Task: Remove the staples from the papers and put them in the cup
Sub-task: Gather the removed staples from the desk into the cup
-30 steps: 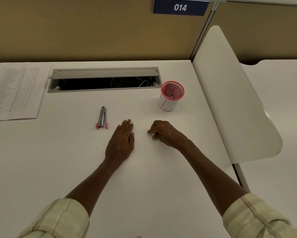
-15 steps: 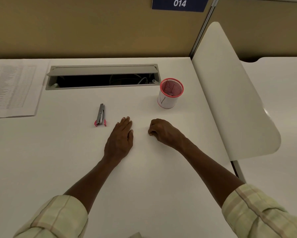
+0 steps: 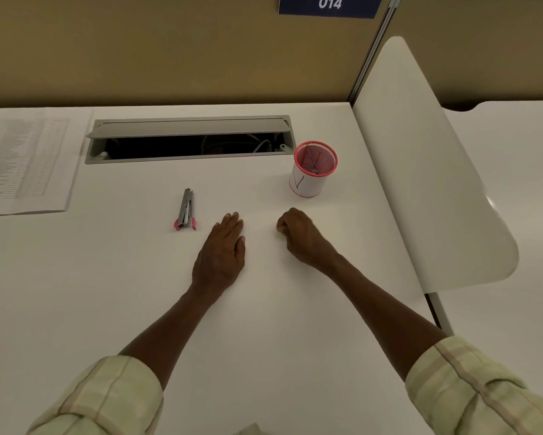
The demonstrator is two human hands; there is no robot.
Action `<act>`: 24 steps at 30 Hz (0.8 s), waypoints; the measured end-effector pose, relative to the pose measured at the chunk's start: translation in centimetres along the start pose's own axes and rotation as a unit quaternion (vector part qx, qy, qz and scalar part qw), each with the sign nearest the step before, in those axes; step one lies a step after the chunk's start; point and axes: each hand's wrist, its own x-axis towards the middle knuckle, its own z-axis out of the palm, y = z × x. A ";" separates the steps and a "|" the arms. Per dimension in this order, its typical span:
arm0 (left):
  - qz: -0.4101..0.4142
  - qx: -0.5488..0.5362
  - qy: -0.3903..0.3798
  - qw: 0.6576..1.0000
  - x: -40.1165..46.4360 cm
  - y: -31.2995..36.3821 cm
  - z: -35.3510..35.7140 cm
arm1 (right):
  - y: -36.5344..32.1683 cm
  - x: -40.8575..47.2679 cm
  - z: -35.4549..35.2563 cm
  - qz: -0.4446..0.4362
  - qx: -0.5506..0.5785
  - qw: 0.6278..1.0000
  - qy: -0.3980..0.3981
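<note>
Left hand: left hand (image 3: 221,252) lies palm down on the white desk (image 3: 75,293), fingers straight and held together, thumb tucked along the side. Flat and empty; it touches only the desk surface.
Right hand: right hand (image 3: 300,235) rests on the desk with the fingers curled under into a loose fist, knuckles facing forward. Whether anything is pinched inside the curl cannot be told from this angle; a staple would be too small to see.
Hand spacing: the two hands sit near each other with bare desk between them, not touching.
Staple remover: staple remover (image 3: 186,210), metal with pink tips at the near end, lies flat on the desk just left of the left hand's fingertips, apart from them.
Cup: cup (image 3: 312,169), white-sided with a pink mesh rim, stands upright beyond the right hand and slightly to its right, near but clear of it. Contents of the cup not legible.
Papers: papers (image 3: 25,158), printed sheets, lie at the far left edge of the desk, well apart from both hands.
Cable tray: cable tray (image 3: 188,138) set into the desk, lid raised, dark inside, behind the remover and left of the cup.
Sleeves: pale checked sleeves (image 3: 106,400) pushed up on both forearms.
Divider: white divider panel (image 3: 420,167) rises along the desk's right edge.
</note>
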 end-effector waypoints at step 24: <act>0.006 -0.005 0.001 1.000 0.0 0.0 0.0 | 2.7 8.7 -10.0 0.050 -0.196 0.977 0.070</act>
